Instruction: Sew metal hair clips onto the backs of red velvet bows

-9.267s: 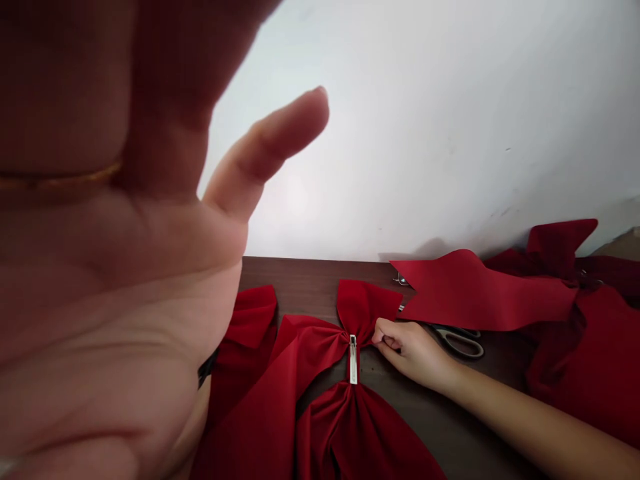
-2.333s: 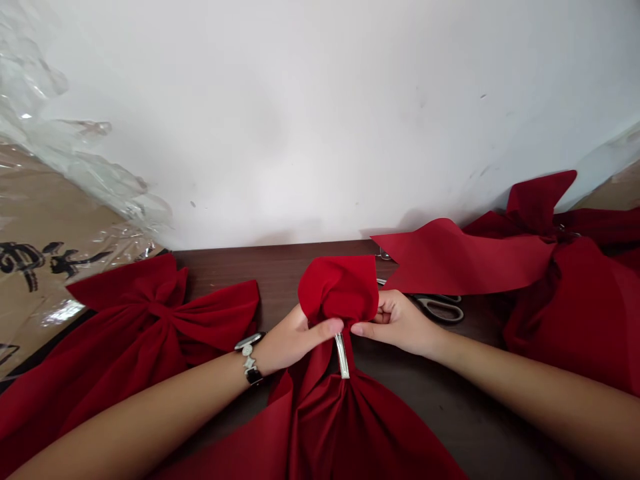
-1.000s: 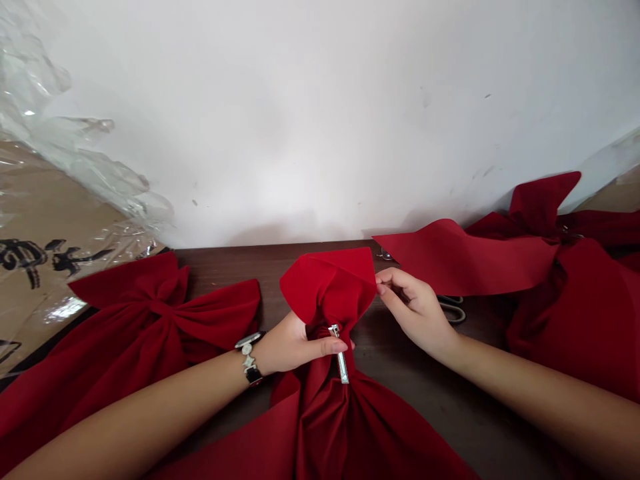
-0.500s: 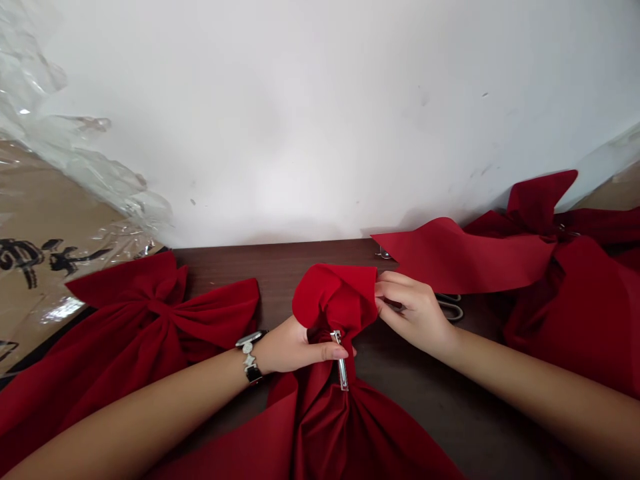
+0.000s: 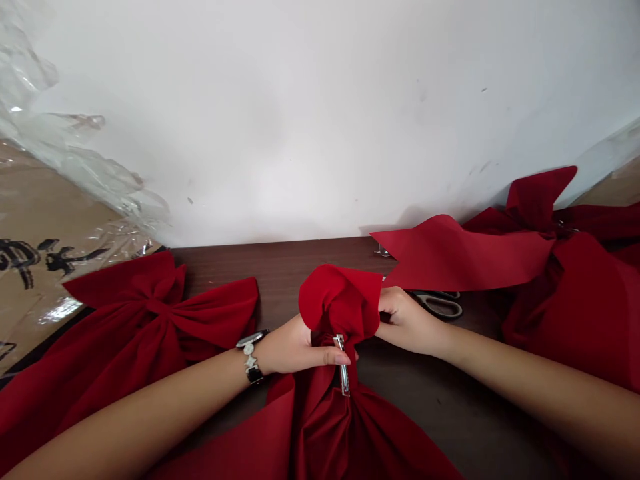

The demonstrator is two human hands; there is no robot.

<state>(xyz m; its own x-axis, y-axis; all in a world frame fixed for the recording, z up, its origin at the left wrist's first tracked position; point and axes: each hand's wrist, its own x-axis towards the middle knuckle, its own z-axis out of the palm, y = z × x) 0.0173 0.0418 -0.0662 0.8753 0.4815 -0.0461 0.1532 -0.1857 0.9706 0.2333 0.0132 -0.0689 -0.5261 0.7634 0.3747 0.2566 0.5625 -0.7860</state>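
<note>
A red velvet bow [image 5: 345,300] is between my two hands at the centre, its long tails hanging toward the bottom edge. My left hand [image 5: 295,347] grips the bow's middle, the thumb lying across a silver metal clip [image 5: 343,373]. A watch and a bracelet are on that wrist. At the bow's right side, my right hand [image 5: 410,323] holds the edge of the loop; its fingertips are hidden behind the fabric.
Another red bow [image 5: 160,307] lies at the left on the dark wooden table [image 5: 300,255]. More red bows [image 5: 540,207] are piled at the right. Scissors [image 5: 440,305] lie beyond my right hand. A plastic-wrapped carton [image 5: 50,220] stands at far left, against a white wall [image 5: 300,120].
My right hand has moved slightly down and right, its fingers now behind the loop. The loop has shifted a little to the right, and more of the scissors shows.
</note>
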